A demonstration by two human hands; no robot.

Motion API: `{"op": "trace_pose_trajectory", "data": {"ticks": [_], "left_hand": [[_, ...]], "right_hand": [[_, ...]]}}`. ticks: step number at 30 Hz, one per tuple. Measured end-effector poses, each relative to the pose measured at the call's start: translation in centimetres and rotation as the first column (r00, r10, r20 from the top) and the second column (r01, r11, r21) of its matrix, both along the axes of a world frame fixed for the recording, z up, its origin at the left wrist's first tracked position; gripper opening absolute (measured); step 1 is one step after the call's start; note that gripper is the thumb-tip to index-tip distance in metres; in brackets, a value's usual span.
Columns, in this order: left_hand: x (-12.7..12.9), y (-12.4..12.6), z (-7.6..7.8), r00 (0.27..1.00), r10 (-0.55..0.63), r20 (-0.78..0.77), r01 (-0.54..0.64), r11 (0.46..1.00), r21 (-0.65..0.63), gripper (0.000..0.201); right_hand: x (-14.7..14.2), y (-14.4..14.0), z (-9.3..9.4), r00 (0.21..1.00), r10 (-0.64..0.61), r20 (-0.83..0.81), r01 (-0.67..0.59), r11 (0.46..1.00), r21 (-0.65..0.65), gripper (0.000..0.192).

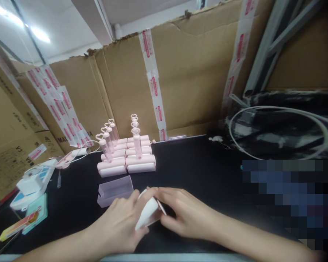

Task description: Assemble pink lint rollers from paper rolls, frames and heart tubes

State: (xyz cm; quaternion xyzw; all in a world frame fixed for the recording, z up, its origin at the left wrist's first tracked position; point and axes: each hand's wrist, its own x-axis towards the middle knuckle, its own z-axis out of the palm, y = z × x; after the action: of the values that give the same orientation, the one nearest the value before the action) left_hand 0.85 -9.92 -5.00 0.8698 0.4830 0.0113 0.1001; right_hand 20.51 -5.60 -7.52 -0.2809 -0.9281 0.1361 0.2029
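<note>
Two bare hands at the near edge of a black tabletop, working on a white piece. The left hand is curled over its left side, fingers above and thumb beneath, with only a small gap left by the piece itself; this grip presumably steadies it. The right hand has its thumb and forefinger part-closed about the right end, at a thin pale edge (whether this edge belongs to the same piece cannot be told). Its remaining fingers are folded and largely hidden.

Just beyond the left hand lies a translucent lilac tray, its hollow visible, probably placed there to be within easy reach. Farther off, pink rollers lie in two adjoining columns running away from the viewer; clear tubes with heart-shaped tops stand upright among them. Such close ranks likely save room and leave the near surface free for handling.

At left, a power strip and a teal box sit well apart from the hands, seemingly out of the way. A cardboard wall backs the far side, perhaps as a screen.
</note>
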Motion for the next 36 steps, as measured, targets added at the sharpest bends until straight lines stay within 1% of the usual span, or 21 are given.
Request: {"op": "trace_pose_trajectory", "data": {"ticks": [3,5,8,10,12,14,16,18,19,21,22,24,26,27,29,30,32,33,35,36], "left_hand": [[-0.3,-0.4,0.0,0.999,0.015,-0.034,-0.016,0.999,-0.048,0.071],[-0.2,-0.3,0.1,0.997,0.028,-0.072,-0.035,0.995,-0.089,0.071],[0.1,0.1,0.0,0.992,0.034,-0.122,-0.049,0.990,-0.129,0.074],[0.4,0.5,-0.1,0.988,0.030,-0.152,-0.051,0.989,-0.136,0.077],[0.5,0.8,-0.2,0.982,0.026,-0.185,-0.054,0.987,-0.148,0.077],[0.6,1.1,-0.3,0.979,0.007,-0.204,-0.043,0.984,-0.173,0.076],[0.5,1.3,-0.6,0.978,-0.015,-0.207,-0.025,0.981,-0.192,0.073],[0.1,1.4,-1.1,0.984,-0.031,-0.173,0.000,0.984,-0.178,0.073],[-0.1,1.5,-1.4,0.990,-0.033,-0.141,0.010,0.987,-0.158,0.076],[-0.6,1.7,-1.9,0.999,-0.021,-0.036,0.017,0.995,-0.099,0.086],[-0.8,1.7,-2.0,0.999,-0.011,0.035,0.014,0.997,-0.078,0.091],[-0.9,1.8,-1.9,0.979,0.023,0.203,-0.007,0.997,-0.082,0.098],[-0.7,1.7,-1.5,0.924,0.078,0.376,-0.029,0.990,-0.135,0.100],[-0.5,1.7,-1.2,0.888,0.106,0.447,-0.037,0.986,-0.160,0.100],[0.2,1.5,-0.8,0.820,0.139,0.555,-0.050,0.984,-0.173,0.100],[0.5,1.4,-0.6,0.792,0.140,0.594,-0.047,0.984,-0.169,0.101],[0.7,1.2,-0.1,0.759,0.106,0.642,-0.021,0.990,-0.138,0.108],[0.4,1.1,0.2,0.758,0.075,0.648,-0.008,0.994,-0.106,0.115],[-1.2,1.0,0.8,0.789,0.021,0.614,-0.024,1.000,-0.003,0.122],[-2.6,0.9,1.0,0.817,0.009,0.577,-0.050,0.997,0.054,0.120]], "right_hand": [[-0.1,0.3,-0.6,0.996,0.084,-0.017,-0.081,0.989,0.122,0.014],[0.0,0.6,-0.9,0.993,0.120,-0.024,-0.114,0.979,0.168,0.012],[0.1,1.1,-1.3,0.989,0.146,-0.031,-0.138,0.974,0.179,0.013],[0.2,1.3,-1.4,0.986,0.161,-0.043,-0.153,0.975,0.163,0.013],[0.2,1.4,-1.5,0.983,0.171,-0.065,-0.162,0.979,0.127,0.011],[0.2,1.3,-1.3,0.984,0.158,-0.085,-0.153,0.986,0.063,0.008],[0.3,1.1,-1.0,0.989,0.122,-0.089,-0.126,0.991,-0.046,0.006],[0.4,0.8,-0.5,0.995,0.069,-0.074,-0.083,0.976,-0.204,0.005],[0.5,0.8,-0.2,0.997,0.041,-0.070,-0.060,0.954,-0.293,0.007],[0.7,0.9,0.2,0.996,-0.001,-0.085,-0.039,0.883,-0.467,0.020],[0.8,1.1,0.4,0.992,-0.016,-0.122,-0.052,0.840,-0.539,0.028],[0.9,1.5,0.6,0.968,-0.035,-0.247,-0.138,0.749,-0.648,0.046],[0.9,1.8,0.5,0.922,-0.041,-0.385,-0.261,0.670,-0.695,0.056],[0.8,1.8,0.4,0.899,-0.042,-0.436,-0.312,0.637,-0.705,0.057],[0.4,1.6,0.1,0.869,-0.060,-0.491,-0.366,0.589,-0.721,0.052],[0.2,1.4,0.0,0.855,-0.087,-0.512,-0.375,0.580,-0.724,0.048],[-0.3,1.0,-0.3,0.814,-0.174,-0.555,-0.368,0.585,-0.723,0.043],[-0.5,0.9,-0.4,0.788,-0.219,-0.576,-0.357,0.601,-0.716,0.042],[-0.5,1.0,-0.4,0.737,-0.287,-0.612,-0.311,0.660,-0.684,0.039],[-0.4,1.3,-0.3,0.720,-0.305,-0.623,-0.278,0.696,-0.662,0.038]]}}
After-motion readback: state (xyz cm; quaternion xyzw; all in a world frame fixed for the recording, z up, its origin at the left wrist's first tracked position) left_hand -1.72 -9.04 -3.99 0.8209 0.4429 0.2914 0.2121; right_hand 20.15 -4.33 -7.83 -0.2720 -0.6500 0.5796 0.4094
